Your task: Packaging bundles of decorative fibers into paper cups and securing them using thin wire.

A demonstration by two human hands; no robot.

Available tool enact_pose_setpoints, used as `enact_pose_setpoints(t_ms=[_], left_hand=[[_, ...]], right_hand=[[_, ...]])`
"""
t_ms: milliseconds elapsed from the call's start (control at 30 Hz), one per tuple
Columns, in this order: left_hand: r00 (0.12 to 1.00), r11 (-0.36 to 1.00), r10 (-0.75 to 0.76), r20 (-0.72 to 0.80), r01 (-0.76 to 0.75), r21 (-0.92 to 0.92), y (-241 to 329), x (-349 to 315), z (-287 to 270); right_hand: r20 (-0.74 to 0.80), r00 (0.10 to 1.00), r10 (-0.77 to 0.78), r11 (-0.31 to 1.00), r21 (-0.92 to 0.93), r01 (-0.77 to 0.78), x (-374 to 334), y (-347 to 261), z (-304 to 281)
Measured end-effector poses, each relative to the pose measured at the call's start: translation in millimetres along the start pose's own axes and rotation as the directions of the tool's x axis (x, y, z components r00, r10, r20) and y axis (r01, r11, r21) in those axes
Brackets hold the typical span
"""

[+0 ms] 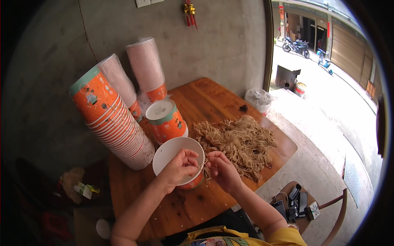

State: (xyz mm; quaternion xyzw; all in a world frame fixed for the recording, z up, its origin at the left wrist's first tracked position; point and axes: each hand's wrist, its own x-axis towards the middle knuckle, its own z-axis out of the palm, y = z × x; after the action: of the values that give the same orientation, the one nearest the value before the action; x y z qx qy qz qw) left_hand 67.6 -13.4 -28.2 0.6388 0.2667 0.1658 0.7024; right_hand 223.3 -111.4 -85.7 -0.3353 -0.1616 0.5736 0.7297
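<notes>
A white-lined paper bucket (164,153) with an orange outside stands upright at the front of the wooden table. Over its mouth is my left hand (182,167), fingers curled and thumb drawn in; what they pinch, if anything, is too small to make out. Just outside the right rim, my right hand (221,169) has its thumb and fingers pressed together close to the left fingertips. Whatever lies between them cannot be made out. Right behind my right hand lies a loose heap of tan cords (242,143).
Upside-down buckets (166,119) stand behind the open one. Tall leaning stacks of orange buckets (115,127) and plastic-wrapped ones (145,65) rise at left and back. A chair (303,205) at right holds phones and small items. The wooden table (205,92) has a rounded right corner.
</notes>
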Motion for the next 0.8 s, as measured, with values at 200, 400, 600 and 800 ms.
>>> enact_pose_setpoints(t_ms=[200, 400, 600, 800], left_hand=[[1.0, 1.0, 0.021, 0.002, -0.021, -0.008, 0.5, 0.8, 1.7], [0.998, 0.998, 0.055, -0.03, -0.056, -0.027, -3.3, 1.5, 2.3], [1.0, 0.994, 0.017, -0.019, -0.019, -0.111, -4.4, 4.2, -4.1], [1.0, 0.997, 0.02, -0.015, -0.021, -0.078, -3.9, 4.9, -1.4]], right_hand=[[0.24, 0.894, -0.378, 0.653, -0.616, 0.441, -8.4, 11.3, 0.8], [0.174, 0.933, -0.316, 0.695, -0.627, 0.352, -3.6, 11.8, 2.4], [0.246, 0.847, -0.471, 0.414, -0.786, 0.459, -14.3, -2.4, 15.9], [0.541, 0.616, -0.572, -0.039, -0.769, 0.638, -13.9, -12.4, 10.1]])
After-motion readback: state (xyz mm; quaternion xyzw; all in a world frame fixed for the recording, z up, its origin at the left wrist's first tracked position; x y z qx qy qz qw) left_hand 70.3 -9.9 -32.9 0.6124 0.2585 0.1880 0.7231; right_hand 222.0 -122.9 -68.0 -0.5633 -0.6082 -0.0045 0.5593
